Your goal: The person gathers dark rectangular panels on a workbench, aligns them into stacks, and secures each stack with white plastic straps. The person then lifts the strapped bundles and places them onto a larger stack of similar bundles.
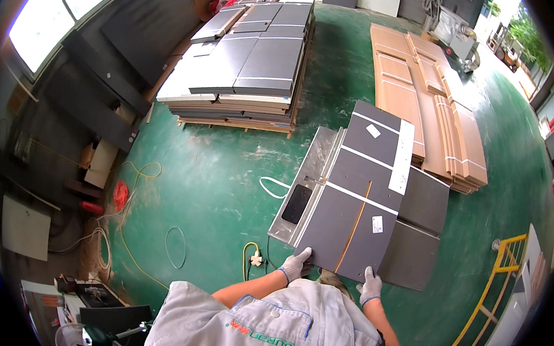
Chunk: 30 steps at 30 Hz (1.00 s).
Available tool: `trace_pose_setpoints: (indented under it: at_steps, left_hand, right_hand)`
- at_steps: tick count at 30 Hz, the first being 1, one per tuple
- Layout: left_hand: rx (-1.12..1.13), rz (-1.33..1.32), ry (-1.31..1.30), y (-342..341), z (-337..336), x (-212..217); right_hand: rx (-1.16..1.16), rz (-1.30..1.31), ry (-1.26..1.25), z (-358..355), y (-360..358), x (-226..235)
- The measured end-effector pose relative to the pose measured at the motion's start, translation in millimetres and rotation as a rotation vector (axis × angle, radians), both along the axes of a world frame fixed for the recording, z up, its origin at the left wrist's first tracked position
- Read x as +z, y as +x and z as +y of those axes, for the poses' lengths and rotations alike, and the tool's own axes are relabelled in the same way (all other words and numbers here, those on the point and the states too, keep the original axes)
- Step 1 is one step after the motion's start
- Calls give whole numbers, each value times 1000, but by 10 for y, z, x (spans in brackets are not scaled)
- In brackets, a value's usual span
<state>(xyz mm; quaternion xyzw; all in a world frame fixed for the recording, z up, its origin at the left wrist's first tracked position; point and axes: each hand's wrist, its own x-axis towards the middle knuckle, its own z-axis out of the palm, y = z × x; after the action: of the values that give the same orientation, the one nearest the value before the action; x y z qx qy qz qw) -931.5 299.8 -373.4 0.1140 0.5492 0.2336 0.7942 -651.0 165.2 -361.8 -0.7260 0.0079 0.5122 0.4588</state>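
Note:
Both my hands wear pale knit gloves. At the near left corner of a dark grey panel [350,225], my left hand [295,266] grips the edge, thumb on top and fingers mostly hidden below. My right hand [369,286] holds the near right corner the same way. The panel lies on a stack bound with white straps [363,198] and carries a white label [377,224] and an orange-brown line. Along the stack's left side runs a grey strip [280,227] with a black phone [296,204] on it. Another dark panel [408,254] juts out at the right, lower down.
A tall pallet stack of grey panels [259,51] stands at the far left. Brown strapped panels [399,98] lie at the far right. A yellow cord with a socket block [256,259] is near my left hand. A yellow frame cart [488,294] stands right.

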Motion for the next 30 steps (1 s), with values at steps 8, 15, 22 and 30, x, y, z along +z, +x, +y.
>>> trace_pose_setpoints:
  at_steps: [8, 15, 22, 30]
  left_hand:
    - [-64, 76, 33, 107, 61, 247]
    - [35, -15, -91, 4, 18, 37]
    - [8, -89, -169, 124, 79, 465]
    - [-34, 32, 80, 762, 796, 470]
  right_hand:
    - [-276, 559, 141, -234, 11, -234]
    - [-225, 537, 158, -207, -12, -148]
    - [-181, 445, 169, -239, 26, -1]
    - [-156, 194, 106, 631, 511, 400]
